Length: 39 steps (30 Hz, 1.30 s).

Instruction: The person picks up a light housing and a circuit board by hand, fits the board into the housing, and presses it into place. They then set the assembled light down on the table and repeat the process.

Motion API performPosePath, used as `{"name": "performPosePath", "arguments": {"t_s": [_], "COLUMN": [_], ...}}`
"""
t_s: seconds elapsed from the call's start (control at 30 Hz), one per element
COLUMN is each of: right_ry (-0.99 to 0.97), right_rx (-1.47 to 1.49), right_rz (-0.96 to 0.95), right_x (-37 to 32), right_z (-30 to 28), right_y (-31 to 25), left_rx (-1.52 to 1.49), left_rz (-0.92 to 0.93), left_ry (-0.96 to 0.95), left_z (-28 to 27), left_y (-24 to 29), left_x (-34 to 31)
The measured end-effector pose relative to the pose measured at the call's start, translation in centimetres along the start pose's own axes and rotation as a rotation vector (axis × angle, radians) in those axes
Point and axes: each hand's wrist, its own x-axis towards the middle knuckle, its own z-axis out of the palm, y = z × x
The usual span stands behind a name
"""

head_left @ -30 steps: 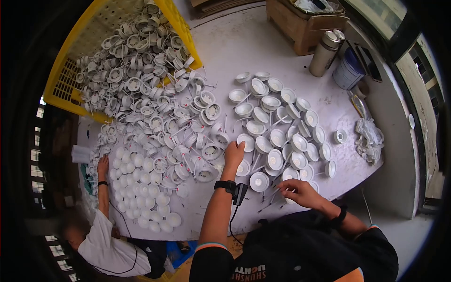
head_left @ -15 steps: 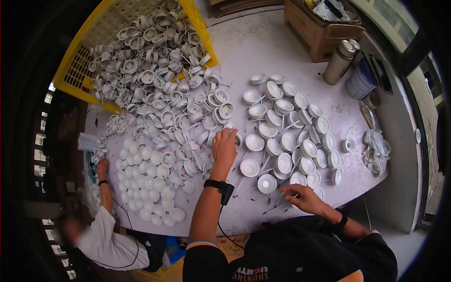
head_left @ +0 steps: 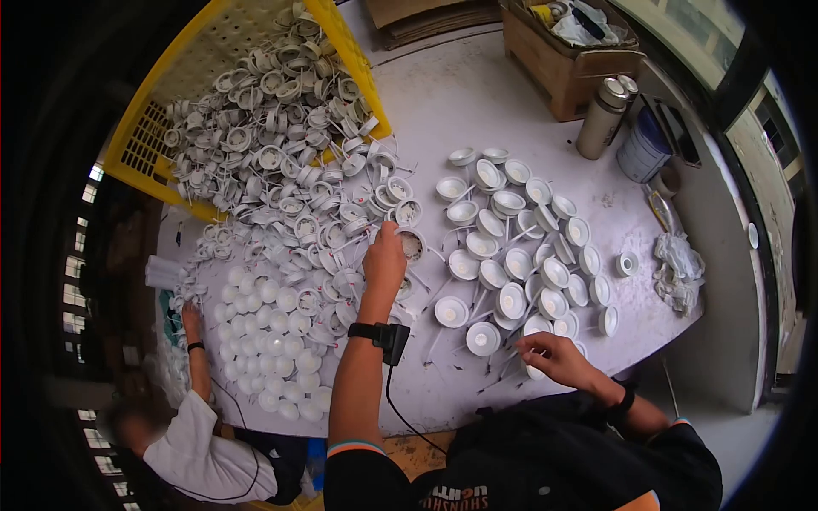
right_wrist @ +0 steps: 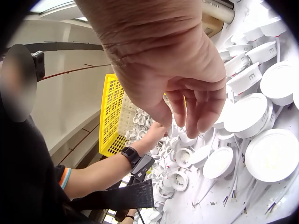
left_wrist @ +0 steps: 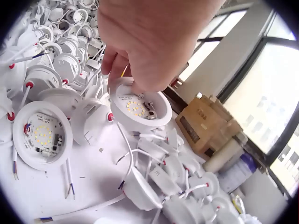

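My left hand [head_left: 385,260] is at the right edge of a pile of white round LED downlights. In the left wrist view its thumb and fingers pinch the rim of one downlight [left_wrist: 140,112], whose LED board faces up uncovered. Another uncovered downlight [left_wrist: 43,134] lies on the table beside it, with its cable trailing. My right hand [head_left: 554,356] hovers at the near edge of a group of downlights with white faces [head_left: 511,300]. Its fingers hang loosely curled with nothing between them, close to a white-faced downlight [right_wrist: 219,162] in the right wrist view.
A tipped yellow crate [head_left: 375,94] spills downlights across the left. White domed covers [head_left: 271,341] lie in rows nearer me, where another person's hand [head_left: 192,322] works. Behind stand a cardboard box [head_left: 562,77], a steel flask [head_left: 601,119], a bucket [head_left: 641,153] and a plastic bag [head_left: 679,272].
My left hand has left a white-faced downlight in the right-hand group, moved left to the pile and taken hold of an uncovered downlight. My right hand has stayed about where it was.
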Motion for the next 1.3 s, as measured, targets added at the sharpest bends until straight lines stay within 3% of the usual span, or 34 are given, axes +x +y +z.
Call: {"name": "performPosePath", "arguments": {"t_s": [0.07, 0.13, 0.4, 0.5, 0.6, 0.67, 0.7, 0.73, 0.87, 0.93, 1.0, 1.07, 1.13, 1.2, 1.23, 1.3], "right_ry": [0.026, 0.012, -0.045, -0.032, -0.162, -0.159, -0.137, -0.106, -0.069, -0.074, -0.008, -0.017, 0.004, 0.039, 0.043, 0.044], "right_rx": [0.057, 0.09, 0.203, 0.209, 0.071, 0.125, 0.286, 0.449, 0.516, 0.507, 0.462, 0.358, 0.108, 0.053, 0.005, -0.041], "right_rz": [-0.035, -0.046, -0.177, -0.288, -0.19, -0.162, -0.12, -0.078, -0.082, -0.054, -0.216, -0.151, -0.283, -0.339, -0.358, -0.379], "right_x": [0.0, 0.2, 0.1, -1.0, -2.1, -2.4, -2.6, -2.8, -3.8, -4.2, -4.0, -4.9, -5.2, -5.3, -5.2, -5.1], "right_z": [0.3, 0.5, 2.2, 3.0, 2.8, 3.0, 3.1, 3.1, 3.1, 2.7, 2.4, 1.8, 1.8, 1.5, 1.5, 1.5], "right_y": [-0.5, -1.7, -6.4, -7.9, -8.0, -7.6, -7.6, -7.6, -7.3, -7.3, -6.6, -7.9, -8.7, -9.4, -9.5, -9.4], "left_rx": [-0.027, -0.044, -0.236, -0.424, -0.522, -0.903, -1.038, -1.044, -0.99, -0.816, -0.782, -0.828, -0.781, -1.321, -1.319, -0.992], "left_rz": [0.026, 0.214, 0.323, 0.269, 0.25, 0.005, -0.005, -0.002, -0.042, -0.002, 0.053, 0.049, 0.117, -0.026, -0.025, 0.011], "left_ry": [0.052, 0.181, 0.179, 0.02, -0.082, -0.117, -0.122, -0.144, -0.215, -0.218, -0.24, -0.449, -0.415, -0.48, -0.482, -0.449], "left_z": [-2.3, -4.2, -8.7, -9.5, -8.7, -7.8, -7.6, -7.1, -6.5, -7.3, -8.6, -9.3, -9.7, -9.9, -9.8, -9.5], "left_y": [1.3, 2.0, 6.5, 9.1, 10.4, 10.8, 10.9, 10.8, 10.7, 10.6, 10.6, 10.9, 11.6, 11.9, 11.9, 11.9], "left_x": [-1.7, -3.7, -13.7, -17.5, -20.0, -21.3, -21.5, -22.1, -24.4, -24.8, -24.6, -24.8, -25.0, -25.0, -25.0, -24.9]}}
